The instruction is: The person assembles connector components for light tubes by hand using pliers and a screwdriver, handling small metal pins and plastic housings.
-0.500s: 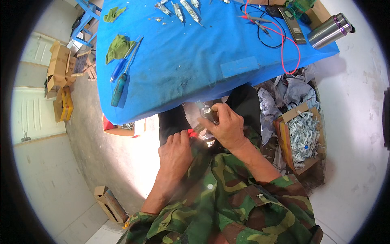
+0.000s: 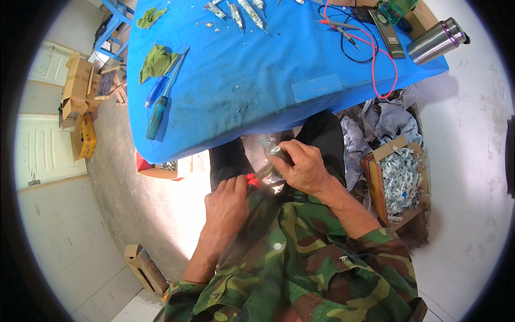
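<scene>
close work at the middle of the frame

the left hand (image 2: 228, 201), left of centre, is curled closed around a red-handled tool (image 2: 252, 181), whose working end is hard to make out. the right hand (image 2: 308, 169), just right of centre, pinches a small metallic part (image 2: 276, 152) between thumb and fingers, leaving only its shiny end exposed. whether tool and part touch, i cannot tell. handling this well probably means keeping the red handle steady, the part firmly pinched, and the right fingertips clear of the tool's working end.

at the right of the frame, a cardboard box (image 2: 377, 188) is heaped with pale shredded scraps (image 2: 402, 180); crumpled grey plastic (image 2: 389, 121) lies just above it. below the lower left edge of the blue-covered table (image 2: 214, 96), a red-edged box (image 2: 183, 170) holds small metal pieces (image 2: 169, 166). at upper left, an open carton (image 2: 80, 78) hides its inside. at upper right, a steel flask (image 2: 432, 45) wears its lid, contents unseen.
</scene>
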A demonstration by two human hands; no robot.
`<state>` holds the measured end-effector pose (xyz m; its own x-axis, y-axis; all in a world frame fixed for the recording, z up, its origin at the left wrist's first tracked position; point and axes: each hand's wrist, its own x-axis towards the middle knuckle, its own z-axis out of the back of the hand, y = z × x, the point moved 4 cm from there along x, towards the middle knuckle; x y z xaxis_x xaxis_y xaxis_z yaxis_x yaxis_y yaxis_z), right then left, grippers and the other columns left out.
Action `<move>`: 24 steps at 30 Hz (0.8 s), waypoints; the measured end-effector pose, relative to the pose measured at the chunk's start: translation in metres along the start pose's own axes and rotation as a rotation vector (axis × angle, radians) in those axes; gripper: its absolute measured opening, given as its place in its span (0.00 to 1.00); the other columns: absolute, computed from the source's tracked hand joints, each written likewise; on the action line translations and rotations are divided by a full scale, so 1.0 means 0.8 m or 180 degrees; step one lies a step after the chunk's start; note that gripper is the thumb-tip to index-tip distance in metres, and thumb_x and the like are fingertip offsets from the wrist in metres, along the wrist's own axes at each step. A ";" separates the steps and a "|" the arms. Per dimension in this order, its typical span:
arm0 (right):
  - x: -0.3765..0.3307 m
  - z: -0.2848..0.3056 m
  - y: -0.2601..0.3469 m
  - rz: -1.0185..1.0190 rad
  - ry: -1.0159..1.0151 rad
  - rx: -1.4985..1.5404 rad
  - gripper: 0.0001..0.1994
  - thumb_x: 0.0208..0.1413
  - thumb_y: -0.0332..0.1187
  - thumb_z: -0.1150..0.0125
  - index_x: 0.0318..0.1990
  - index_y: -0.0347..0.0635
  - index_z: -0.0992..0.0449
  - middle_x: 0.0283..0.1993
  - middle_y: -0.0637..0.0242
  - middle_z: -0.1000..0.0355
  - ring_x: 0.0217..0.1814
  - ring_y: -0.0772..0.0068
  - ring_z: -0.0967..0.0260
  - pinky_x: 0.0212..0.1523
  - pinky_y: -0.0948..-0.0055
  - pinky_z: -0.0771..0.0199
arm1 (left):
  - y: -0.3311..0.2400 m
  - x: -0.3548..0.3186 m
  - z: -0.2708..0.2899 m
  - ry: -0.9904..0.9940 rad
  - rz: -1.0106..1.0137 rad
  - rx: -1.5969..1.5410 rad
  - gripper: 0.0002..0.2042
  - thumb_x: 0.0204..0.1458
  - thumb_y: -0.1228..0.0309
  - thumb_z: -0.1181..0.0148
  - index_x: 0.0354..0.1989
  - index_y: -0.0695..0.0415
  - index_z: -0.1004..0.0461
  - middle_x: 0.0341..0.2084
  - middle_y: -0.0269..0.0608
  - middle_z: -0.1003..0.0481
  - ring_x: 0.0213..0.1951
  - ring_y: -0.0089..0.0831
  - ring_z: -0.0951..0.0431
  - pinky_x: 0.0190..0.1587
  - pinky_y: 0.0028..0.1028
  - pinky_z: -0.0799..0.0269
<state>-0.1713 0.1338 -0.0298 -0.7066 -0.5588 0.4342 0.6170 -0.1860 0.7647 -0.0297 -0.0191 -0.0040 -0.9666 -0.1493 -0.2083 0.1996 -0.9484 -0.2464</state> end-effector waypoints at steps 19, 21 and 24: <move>-0.015 -0.004 0.008 -0.0980 0.0135 -0.0189 0.15 0.52 0.39 0.25 0.37 0.42 0.26 0.32 0.60 0.24 0.30 0.54 0.23 0.29 0.59 0.23 | -0.001 -0.003 0.013 0.0001 -0.0064 0.0088 0.15 0.50 0.74 0.38 0.47 0.59 0.25 0.34 0.42 0.21 0.38 0.42 0.18 0.32 0.42 0.24; -0.019 -0.007 0.006 -0.0805 0.0122 -0.0415 0.15 0.53 0.38 0.25 0.36 0.43 0.26 0.32 0.61 0.25 0.30 0.52 0.23 0.29 0.59 0.23 | -0.004 -0.002 0.012 -0.0059 -0.0119 0.0191 0.12 0.51 0.74 0.41 0.45 0.60 0.25 0.34 0.42 0.21 0.37 0.40 0.18 0.30 0.41 0.23; -0.022 -0.010 0.008 -0.0528 0.0026 -0.0575 0.13 0.54 0.36 0.26 0.36 0.42 0.26 0.31 0.61 0.25 0.29 0.50 0.24 0.28 0.59 0.24 | -0.004 -0.003 0.009 0.0034 -0.0061 0.0197 0.14 0.50 0.74 0.39 0.46 0.59 0.26 0.35 0.42 0.21 0.38 0.41 0.18 0.32 0.42 0.23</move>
<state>-0.1525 0.1358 -0.0366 -0.8010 -0.5150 0.3053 0.5452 -0.4169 0.7273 -0.0293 -0.0177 0.0040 -0.9683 -0.1284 -0.2142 0.1705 -0.9666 -0.1914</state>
